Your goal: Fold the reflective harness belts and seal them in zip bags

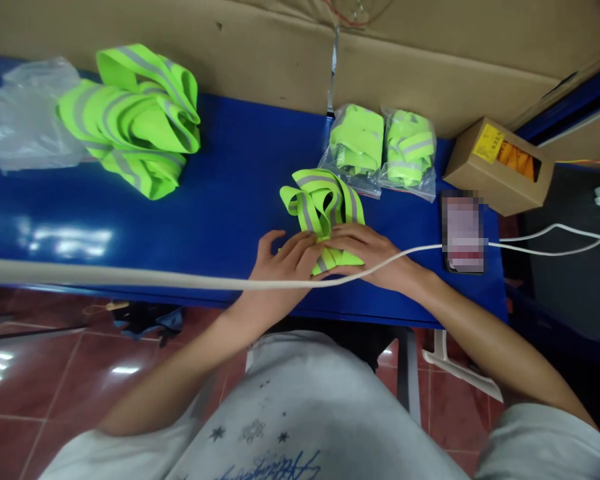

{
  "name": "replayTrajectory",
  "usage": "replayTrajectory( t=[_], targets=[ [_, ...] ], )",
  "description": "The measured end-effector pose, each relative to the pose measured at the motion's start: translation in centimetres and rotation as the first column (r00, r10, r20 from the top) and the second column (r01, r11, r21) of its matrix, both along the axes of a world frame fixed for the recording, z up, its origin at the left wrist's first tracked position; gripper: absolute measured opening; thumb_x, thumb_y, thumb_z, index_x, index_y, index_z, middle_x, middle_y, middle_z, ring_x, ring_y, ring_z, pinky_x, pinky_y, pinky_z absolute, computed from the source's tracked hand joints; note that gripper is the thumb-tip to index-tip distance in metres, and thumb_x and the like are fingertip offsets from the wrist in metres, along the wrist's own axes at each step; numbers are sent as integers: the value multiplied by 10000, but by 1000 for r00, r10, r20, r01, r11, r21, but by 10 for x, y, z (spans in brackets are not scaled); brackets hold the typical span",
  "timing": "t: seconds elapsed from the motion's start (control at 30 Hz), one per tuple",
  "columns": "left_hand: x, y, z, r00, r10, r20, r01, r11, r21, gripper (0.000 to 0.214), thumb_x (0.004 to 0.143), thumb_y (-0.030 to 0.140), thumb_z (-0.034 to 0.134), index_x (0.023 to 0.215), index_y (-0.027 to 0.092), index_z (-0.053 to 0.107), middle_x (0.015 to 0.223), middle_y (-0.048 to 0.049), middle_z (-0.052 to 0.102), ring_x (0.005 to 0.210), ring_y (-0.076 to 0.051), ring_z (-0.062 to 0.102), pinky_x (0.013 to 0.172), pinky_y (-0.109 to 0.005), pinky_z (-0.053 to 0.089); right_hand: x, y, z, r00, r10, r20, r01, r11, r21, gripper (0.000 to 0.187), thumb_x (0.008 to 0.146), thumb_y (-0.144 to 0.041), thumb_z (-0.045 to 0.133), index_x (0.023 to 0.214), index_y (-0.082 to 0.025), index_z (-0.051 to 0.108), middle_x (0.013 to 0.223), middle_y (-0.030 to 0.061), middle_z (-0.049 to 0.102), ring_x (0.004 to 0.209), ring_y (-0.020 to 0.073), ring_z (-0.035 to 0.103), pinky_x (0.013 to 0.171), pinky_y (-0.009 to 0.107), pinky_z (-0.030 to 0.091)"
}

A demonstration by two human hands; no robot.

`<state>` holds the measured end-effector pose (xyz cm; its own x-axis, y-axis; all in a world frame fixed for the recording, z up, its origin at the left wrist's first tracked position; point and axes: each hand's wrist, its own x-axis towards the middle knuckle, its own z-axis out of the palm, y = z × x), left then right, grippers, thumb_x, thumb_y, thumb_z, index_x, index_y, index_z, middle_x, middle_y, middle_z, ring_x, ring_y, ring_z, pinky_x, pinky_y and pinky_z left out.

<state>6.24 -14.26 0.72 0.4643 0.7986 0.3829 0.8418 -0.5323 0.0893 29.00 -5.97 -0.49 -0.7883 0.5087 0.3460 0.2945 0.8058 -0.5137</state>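
Neon yellow-green reflective strap point(325, 200) with grey stripes lies loosely looped on the blue table. My left hand point(293, 257) is on its near left side, fingers curled onto the folded part. From the right, my right hand point(363, 250) grips the same strap, with its fingers over the top and the thumb low by the near edge. The hands almost meet, and part of the strap under the fingers is hidden. Just beyond them lie two clear bags of folded strap, one bag point(357, 143) to the left of the other bag point(410, 150).
A large heap of the same strap point(135, 120) lies at the left, beside clear plastic bags point(35, 120). A white cable point(180, 275) crosses in front of my hands. To the right are a phone point(463, 230) and an open cardboard box point(500, 167) with orange contents.
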Motion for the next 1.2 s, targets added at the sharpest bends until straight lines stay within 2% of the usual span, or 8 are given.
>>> replayTrajectory(
  t=[0.17,0.3,0.43,0.6,0.73,0.83,0.93,1.2],
  targets=[
    [0,18,13,996,70,49,-61,985,-160,172,1069,298,544,1027,143,608,921,-99,749,855,-286,728,866,-442,470,-11,26,9,997,-40,65,44,996,-76,440,1010,-630,594,1124,-235,751,1103,66,795,1070,246,736,1028,424,471],
    [-5,47,21,984,163,73,-127,925,-359,215,1051,333,555,1041,143,656,903,-93,740,891,-306,720,858,-429,464,-21,48,13,993,-109,51,116,981,-159,527,996,-708,550,1108,-227,734,1029,50,779,939,220,718,891,358,482],
    [-12,64,16,960,229,163,-126,869,-479,314,1072,424,517,1002,163,676,1005,-92,739,1006,-283,708,844,-366,483,-33,53,13,964,-266,11,262,956,133,506,1016,-663,541,1101,-198,719,1144,126,728,1065,272,679,896,390,493],
    [-4,53,1,962,262,76,-246,954,-174,351,1092,358,466,1298,113,609,1271,-207,667,1114,-361,661,883,-465,500,-38,47,6,941,-327,90,300,926,230,361,1104,-472,475,1107,-203,716,1066,98,753,985,246,686,853,382,477],
    [2,40,-1,990,143,-10,-142,989,51,307,1105,320,439,1187,112,649,1234,-200,691,1091,-347,665,874,-457,506,-43,42,0,933,-357,39,345,922,176,313,1108,-422,477,1090,-199,696,1074,97,732,1021,252,661,899,402,464],
    [3,32,-2,999,24,-33,-23,999,41,515,1072,539,488,1159,59,654,1192,-220,694,1109,-366,657,929,-470,527,-47,39,0,904,-428,15,418,889,187,287,1087,-436,519,1044,-217,700,1111,102,716,1081,287,622,937,443,438],
    [3,28,-8,998,47,-38,-45,998,45,748,998,686,539,1279,-3,613,1267,-278,651,1199,-423,617,1004,-520,517,-47,38,3,930,-367,26,362,926,109,334,1103,-437,474,1000,-219,704,1032,90,730,1020,268,641,927,438,444],
    [-9,49,-9,999,34,-29,-35,998,-52,487,1082,505,466,1206,65,636,1236,-230,682,1143,-363,660,936,-453,546,-19,34,17,985,-132,115,107,974,202,609,970,-659,643,1327,-167,678,1302,149,743,1250,333,661,1133,506,384]
  ],
)
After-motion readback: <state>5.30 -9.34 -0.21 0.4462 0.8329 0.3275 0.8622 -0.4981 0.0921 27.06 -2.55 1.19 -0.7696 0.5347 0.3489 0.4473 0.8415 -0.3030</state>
